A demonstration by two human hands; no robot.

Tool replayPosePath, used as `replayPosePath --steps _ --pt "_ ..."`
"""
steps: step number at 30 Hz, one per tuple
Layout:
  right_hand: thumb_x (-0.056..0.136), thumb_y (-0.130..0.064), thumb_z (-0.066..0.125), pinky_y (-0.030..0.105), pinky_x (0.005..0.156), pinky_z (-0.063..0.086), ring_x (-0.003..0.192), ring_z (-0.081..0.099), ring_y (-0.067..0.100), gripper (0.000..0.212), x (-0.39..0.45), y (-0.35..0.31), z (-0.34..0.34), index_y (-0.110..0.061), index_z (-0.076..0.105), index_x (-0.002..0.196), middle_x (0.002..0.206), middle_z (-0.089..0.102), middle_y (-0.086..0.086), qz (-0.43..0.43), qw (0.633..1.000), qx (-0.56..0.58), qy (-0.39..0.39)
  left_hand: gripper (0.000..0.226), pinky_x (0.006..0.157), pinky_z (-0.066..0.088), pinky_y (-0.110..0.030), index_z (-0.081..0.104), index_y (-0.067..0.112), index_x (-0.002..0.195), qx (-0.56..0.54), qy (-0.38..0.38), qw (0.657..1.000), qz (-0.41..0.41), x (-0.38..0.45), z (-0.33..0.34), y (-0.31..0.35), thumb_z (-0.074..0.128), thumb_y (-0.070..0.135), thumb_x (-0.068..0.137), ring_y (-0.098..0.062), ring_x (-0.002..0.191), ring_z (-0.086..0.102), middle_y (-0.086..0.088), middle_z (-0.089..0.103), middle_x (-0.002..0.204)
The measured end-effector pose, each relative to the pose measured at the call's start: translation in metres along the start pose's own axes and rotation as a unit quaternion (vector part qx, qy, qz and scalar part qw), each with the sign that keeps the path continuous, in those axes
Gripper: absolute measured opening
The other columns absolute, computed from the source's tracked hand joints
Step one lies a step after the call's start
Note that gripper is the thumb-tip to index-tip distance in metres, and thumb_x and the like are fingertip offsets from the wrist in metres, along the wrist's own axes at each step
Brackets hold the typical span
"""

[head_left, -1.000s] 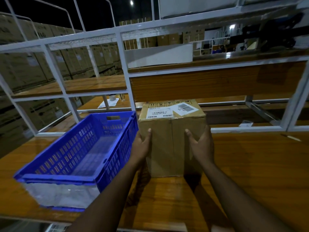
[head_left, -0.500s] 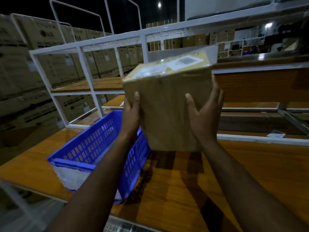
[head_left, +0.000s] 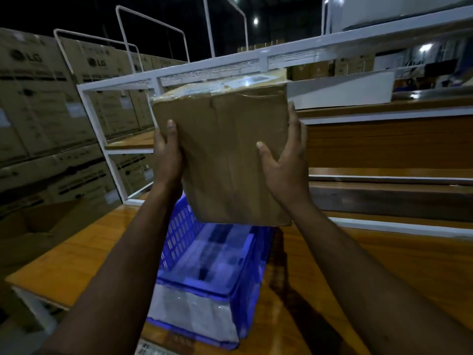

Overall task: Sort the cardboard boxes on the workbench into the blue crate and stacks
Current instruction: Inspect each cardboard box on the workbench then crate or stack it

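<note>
Head view: cardboard box point(head_left: 225, 155) is up in the air, directly above the blue crate point(head_left: 212, 272), nothing touching between them.
Left hand: left hand point(head_left: 167, 155) clamps the box's left side, thumb on the front face, fingers wrapped round the edge out of sight.
Right hand: right hand point(head_left: 284, 162) grips the right side, thumb on the front, fingertips reaching up the right edge. Both hands hold the box, squeezing it between them.
Box attitude: tilted, its top leaning away from the crate's near wall, shiny labelled top face catching the light.
Crate: sits on the wooden surface point(head_left: 384, 265), long axis running away from the person; what can be seen of its floor past the box looks bare.
Step in hand, my read: lowering this box into the crate.
Doing it well: level the box first, so a corner doesn't catch the crate rim.
Alignment: square the box's sides to the crate walls before going down; the fit across looks snug, though I can't judge it for sure.
Descent: keep the squeeze even on both sides and bring it straight down over the crate's middle.
Fingers: slide them up the sides near the bottom so they aren't pinched against the crate walls.
Watch for: taped cardboard looks slick, so a loose grip could let it slip.
</note>
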State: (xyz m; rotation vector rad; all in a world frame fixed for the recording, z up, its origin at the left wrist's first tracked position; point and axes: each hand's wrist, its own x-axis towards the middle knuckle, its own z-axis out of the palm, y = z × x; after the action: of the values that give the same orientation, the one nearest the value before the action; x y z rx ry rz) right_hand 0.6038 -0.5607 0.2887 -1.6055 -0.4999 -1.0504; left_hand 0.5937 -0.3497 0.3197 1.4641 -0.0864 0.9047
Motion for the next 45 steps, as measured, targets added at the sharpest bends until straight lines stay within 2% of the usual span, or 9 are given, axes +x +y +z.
replayPosePath --steps 5,10,14,19,23,28,33,41,45 --pt "0.091 -0.014 0.07 0.046 0.108 0.047 0.144 0.032 0.023 0.089 -0.006 -0.001 0.07 -0.024 0.013 0.159 0.158 0.024 0.008 0.022 0.999 -0.016 -0.018 0.057 0.108 0.047 -0.046 0.049 0.03 0.143 0.017 -0.009 1.0 -0.014 0.057 -0.049 -0.041 0.046 0.063 0.097 -0.009 0.123 0.059 0.011 0.061 0.135" --pt "0.088 -0.01 0.073 0.034 0.109 0.039 0.146 0.027 0.02 0.1 -0.013 0.016 0.112 -0.025 0.005 0.16 0.163 0.016 0.005 0.063 0.993 -0.068 -0.068 0.063 0.11 0.044 -0.047 0.04 0.031 0.15 0.032 -0.058 0.998 -0.02 0.094 -0.077 -0.082 0.041 0.066 0.097 -0.015 0.131 0.053 0.006 0.053 0.146" --pt "0.089 -0.012 0.073 0.028 0.104 0.037 0.139 0.035 0.016 0.098 -0.032 0.038 0.129 -0.023 0.006 0.16 0.161 0.022 0.003 0.106 0.983 -0.13 -0.081 0.042 0.102 0.047 -0.037 0.042 0.024 0.147 0.06 -0.133 0.988 -0.042 0.101 -0.088 -0.125 0.045 0.037 0.106 -0.017 0.128 0.053 0.001 0.054 0.142" --pt "0.083 -0.014 0.078 0.037 0.101 0.048 0.134 0.045 0.02 0.093 -0.053 0.068 0.14 -0.022 0.018 0.154 0.153 0.036 0.001 0.143 0.963 -0.209 -0.088 0.06 0.099 0.048 -0.034 0.038 0.017 0.148 0.173 -0.237 0.955 -0.039 0.102 -0.101 -0.162 0.064 0.01 0.095 -0.017 0.129 0.051 -0.002 0.052 0.142" --pt "0.082 -0.014 0.079 0.042 0.094 0.054 0.124 0.056 0.026 0.088 -0.062 0.088 0.145 -0.018 0.024 0.15 0.146 0.045 0.006 0.165 0.945 -0.267 -0.095 0.064 0.097 0.045 -0.034 0.04 0.013 0.146 0.252 -0.225 0.941 -0.02 0.099 -0.097 -0.178 0.069 0.003 0.09 -0.023 0.128 0.052 -0.007 0.055 0.139" --pt "0.084 -0.011 0.076 0.033 0.08 0.053 0.112 0.062 0.026 0.069 -0.073 0.106 0.148 -0.014 0.035 0.139 0.13 0.055 0.009 0.186 0.915 -0.342 -0.105 0.066 0.098 0.052 -0.043 0.043 0.02 0.143 0.288 -0.231 0.929 -0.015 0.093 -0.097 -0.207 0.074 0.007 0.086 -0.024 0.127 0.056 -0.006 0.059 0.138" --pt "0.084 -0.009 0.076 0.037 0.081 0.057 0.11 0.064 0.027 0.065 -0.076 0.119 0.147 -0.014 0.036 0.136 0.126 0.059 0.01 0.208 0.902 -0.36 -0.112 0.076 0.092 0.05 -0.037 0.037 0.026 0.148 0.313 -0.234 0.92 -0.026 0.08 -0.096 -0.226 0.075 0.008 0.085 -0.021 0.128 0.055 -0.001 0.056 0.14" --pt "0.083 -0.01 0.077 0.034 0.074 0.059 0.1 0.068 0.024 0.061 -0.073 0.126 0.151 -0.016 0.039 0.13 0.116 0.064 0.008 0.198 0.892 -0.391 -0.111 0.062 0.086 0.046 -0.03 0.044 0.023 0.144 0.314 -0.192 0.93 0.006 0.074 -0.094 -0.222 0.071 0.008 0.09 -0.02 0.122 0.059 -0.001 0.059 0.137" --pt "0.086 -0.01 0.074 0.037 0.071 0.062 0.094 0.07 0.023 0.061 -0.069 0.132 0.153 -0.017 0.036 0.132 0.116 0.066 0.009 0.182 0.87 -0.44 -0.13 0.046 0.082 0.045 -0.027 0.05 0.024 0.135 0.303 -0.175 0.937 0.014 0.07 -0.095 -0.217 0.066 0.011 0.094 -0.014 0.114 0.059 0.001 0.061 0.133"
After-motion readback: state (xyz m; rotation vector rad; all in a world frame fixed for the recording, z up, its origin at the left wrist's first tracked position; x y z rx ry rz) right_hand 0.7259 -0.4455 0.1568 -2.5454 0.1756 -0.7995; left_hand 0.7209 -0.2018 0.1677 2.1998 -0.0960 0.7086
